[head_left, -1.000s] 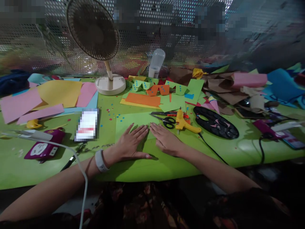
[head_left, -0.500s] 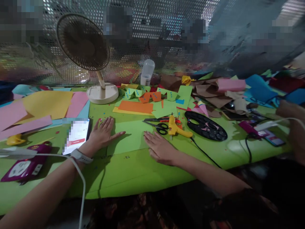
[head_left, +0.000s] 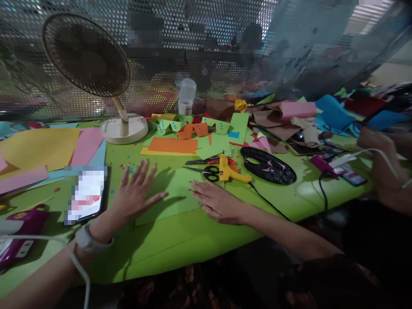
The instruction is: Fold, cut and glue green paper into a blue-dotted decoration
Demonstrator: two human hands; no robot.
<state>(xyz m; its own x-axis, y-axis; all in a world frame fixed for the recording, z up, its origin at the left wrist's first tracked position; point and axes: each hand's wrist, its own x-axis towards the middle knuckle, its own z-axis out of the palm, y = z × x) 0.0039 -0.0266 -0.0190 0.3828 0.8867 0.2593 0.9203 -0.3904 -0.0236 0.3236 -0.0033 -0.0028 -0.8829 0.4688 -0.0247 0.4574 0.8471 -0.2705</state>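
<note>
A light green paper sheet (head_left: 174, 195) lies on the green-covered table between my hands. Over its left end is my left hand (head_left: 135, 189), fingers spread, casting a shadow on the sheet; it holds nothing. My right hand (head_left: 219, 201) lies flat on the sheet's right part with the fingers stretched out, also holding nothing. Just beyond the right hand are black scissors (head_left: 210, 172), a yellow glue gun (head_left: 230, 169) and a dark box cutter (head_left: 196, 162). A phone (head_left: 86, 195) with a lit screen lies left of my left hand.
A fan (head_left: 124, 128) stands at the back left. Behind the sheet lie paper glasses (head_left: 193, 130) and orange paper (head_left: 174, 145). A black palette (head_left: 268, 165) sits right of the glue gun. Another person's hand (head_left: 376, 139) is at the far right, near a second phone (head_left: 354, 175).
My left hand has lifted off the sheet and its fingers have spread wider. The right hand stays flat on the sheet. The camera view has shifted to the right.
</note>
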